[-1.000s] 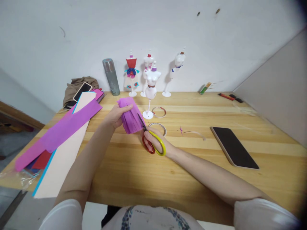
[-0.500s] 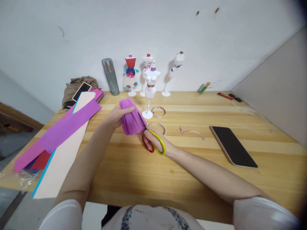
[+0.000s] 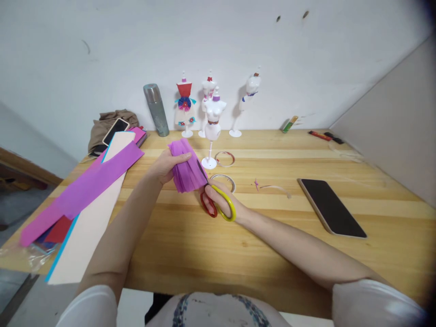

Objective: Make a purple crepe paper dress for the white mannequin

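Over the table (image 3: pixel 245 254), left hand (image 3: pixel 166 164) pinches paper (image 3: pixel 184 175), thumb on top; right hand (image 3: pixel 220 200) curls round scissors (image 3: pixel 222 192). Paper shifted slightly toward scissors; cutting apparently continues.

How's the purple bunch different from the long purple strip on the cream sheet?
The bunch is gathered in folds; the strip lies mostly smooth. The bunch looks short, the strip long. The left hand holds the bunch; no hand holds the strip. Both are purple.
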A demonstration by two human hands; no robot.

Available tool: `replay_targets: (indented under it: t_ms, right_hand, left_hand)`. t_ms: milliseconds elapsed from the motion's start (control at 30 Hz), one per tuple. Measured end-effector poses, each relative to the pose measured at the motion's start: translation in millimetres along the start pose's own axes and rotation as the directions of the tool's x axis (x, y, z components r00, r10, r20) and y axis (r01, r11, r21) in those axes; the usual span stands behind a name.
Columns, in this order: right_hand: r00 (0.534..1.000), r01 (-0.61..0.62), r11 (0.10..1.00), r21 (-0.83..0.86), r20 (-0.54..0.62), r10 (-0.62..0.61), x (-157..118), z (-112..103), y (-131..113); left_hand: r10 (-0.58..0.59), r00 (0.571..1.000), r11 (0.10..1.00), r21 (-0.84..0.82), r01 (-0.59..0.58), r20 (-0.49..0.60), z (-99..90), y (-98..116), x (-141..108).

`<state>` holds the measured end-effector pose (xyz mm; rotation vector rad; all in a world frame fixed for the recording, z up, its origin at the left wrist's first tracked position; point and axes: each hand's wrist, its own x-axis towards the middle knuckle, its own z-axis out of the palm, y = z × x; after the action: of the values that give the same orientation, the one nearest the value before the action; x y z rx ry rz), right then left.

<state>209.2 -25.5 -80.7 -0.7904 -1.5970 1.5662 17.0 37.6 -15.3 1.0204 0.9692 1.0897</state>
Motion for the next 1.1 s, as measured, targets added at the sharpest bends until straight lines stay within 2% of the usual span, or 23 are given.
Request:
replay_targets:
  t_ms: [233,400,633,967,1100]
  right_hand:
    - [1.0,-0.008,1.0,0.011,0.01,0.008,0,-1,2]
    - [0.999,-0.025,1.0,0.001,-0.037,0.025,-1,3,-3]
    - [0.992,-0.101,0.995,-0.012,-0.072,0.1,0,7,-10]
    - [1.0,-0.014,0.999,0.045,0.012,0.013,-1,1,-8]
    - [1.0,-0.019,0.997,0.079,0.001,0.019,0,0,-2]
  left_hand:
    - [-0.005,1.0,1.0,-0.009,0.005,0.003,1.7,2,-2]
    - [-0.006,1.0,1.0,-0.006,0.006,-0.01,1.5,1,-2]
    - [-0.019,1.0,1.0,-0.025,0.019,0.002,0.9,1,0]
    - [-0.018,1.0,0.999,-0.032,0.018,-0.001,2.5,4,-1]
    - [-0.021,1.0,0.999,-0.03,0.021,0.008,3.4,5,-2]
